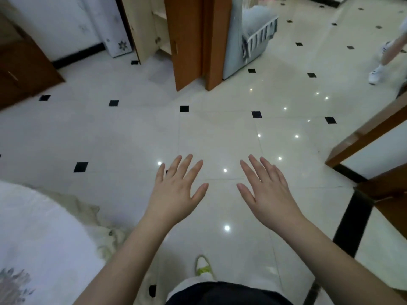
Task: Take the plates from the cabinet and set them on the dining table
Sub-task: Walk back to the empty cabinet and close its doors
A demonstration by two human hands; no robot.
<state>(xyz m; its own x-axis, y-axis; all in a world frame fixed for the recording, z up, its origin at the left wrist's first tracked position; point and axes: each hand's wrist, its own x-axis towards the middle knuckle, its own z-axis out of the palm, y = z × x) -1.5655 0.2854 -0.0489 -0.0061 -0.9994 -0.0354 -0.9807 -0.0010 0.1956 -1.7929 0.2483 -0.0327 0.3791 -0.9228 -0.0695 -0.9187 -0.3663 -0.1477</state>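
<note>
My left hand (176,190) and my right hand (266,190) are held out side by side over the shiny tiled floor, palms down, fingers spread, nothing in either. Far ahead stands a wooden cabinet (152,25) with its orange-brown door (184,40) swung open; pale shelves show inside, and no plates can be made out. A table with a white floral cloth (37,238) fills the lower left corner. No plate is in view.
Cream floor tiles (218,133) with small black squares stretch ahead. A dark wooden cabinet (24,62) stands at the left, a grey basket (257,38) behind the open door, wooden furniture (374,128) at the right. Another person's leg and white shoe (375,75) are at the upper right.
</note>
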